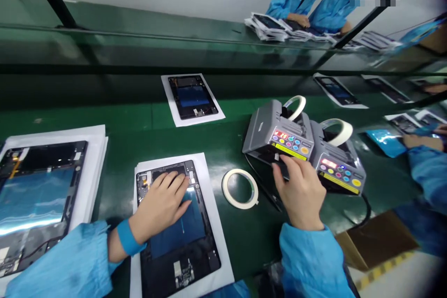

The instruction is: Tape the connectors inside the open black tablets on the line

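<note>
My left hand (162, 202) lies with fingers outstretched across the upper part of an opened tablet (181, 251). Circuit parts and a blue battery panel show inside the tablet, which rests on white sheets (218, 242). A blue band circles my left wrist. At the front of the left-hand grey tape dispenser (261, 125) is my right hand (302, 191). Its thumb and forefinger are slightly apart beside a small white piece of tape (277, 156) at the outlet. Whether they touch the tape is hard to tell. Between my hands lies a roll of cream tape (226, 188).
A second tape dispenser (340, 163) adjoins the first. Other opened tablets lie at left (38, 191) and further back (193, 98). A black pen-like tool (267, 191) lies near the roll. A cardboard box (377, 237) stands at lower right. Co-workers' blue sleeves (428, 172) show rightward and beyond the shelf.
</note>
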Tool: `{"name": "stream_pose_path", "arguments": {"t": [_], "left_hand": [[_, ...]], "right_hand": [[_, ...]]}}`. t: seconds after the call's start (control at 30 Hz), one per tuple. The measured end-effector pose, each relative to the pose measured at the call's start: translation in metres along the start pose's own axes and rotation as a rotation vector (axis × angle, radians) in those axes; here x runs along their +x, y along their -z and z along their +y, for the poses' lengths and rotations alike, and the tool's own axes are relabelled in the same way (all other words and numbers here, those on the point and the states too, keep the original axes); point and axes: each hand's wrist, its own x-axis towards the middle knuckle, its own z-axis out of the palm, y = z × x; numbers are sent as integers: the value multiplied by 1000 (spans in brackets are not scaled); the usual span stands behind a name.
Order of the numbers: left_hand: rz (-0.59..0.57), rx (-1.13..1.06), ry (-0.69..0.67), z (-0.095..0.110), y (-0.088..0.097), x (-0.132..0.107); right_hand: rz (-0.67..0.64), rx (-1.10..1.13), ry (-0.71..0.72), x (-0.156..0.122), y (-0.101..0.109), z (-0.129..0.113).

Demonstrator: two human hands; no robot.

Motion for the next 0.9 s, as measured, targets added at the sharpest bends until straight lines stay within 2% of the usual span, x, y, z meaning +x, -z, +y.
{"name": "stream_pose_path", "arguments": {"t": [0.17, 0.27, 0.33, 0.4, 0.47, 0.53, 0.57, 0.63, 0.7, 0.77, 0.9], "left_hand": [[-79, -56, 7, 1, 0, 6], [-104, -131, 30, 4, 9, 1], [-66, -242, 86, 8, 23, -16], [-30, -433, 234, 13, 40, -47], [-36, -670, 485, 19, 57, -86], [-8, -948, 677, 25, 69, -121], [-16, -1087, 760, 28, 73, -134], [-70, -1335, 890, 31, 76, -146], [-117, -1506, 1000, 33, 75, -143], [-103, -1590, 1046, 32, 69, -131], [-112, -1493, 948, 31, 50, -104]], "right_hand": [[46, -36, 1, -1, -16, 9], [71, -24, 23, 3, -12, 13], [132, 75, 34, 5, 0, 8], [146, 285, 8, 2, 20, -8], [-27, 583, 38, -8, 40, -35], [-279, 844, 238, -21, 53, -67], [-374, 917, 311, -27, 56, -82], [-468, 982, 370, -39, 55, -106], [-471, 1006, 354, -47, 48, -118], [-446, 1034, 339, -51, 41, -121], [-363, 1071, 411, -57, 32, -114]]}}
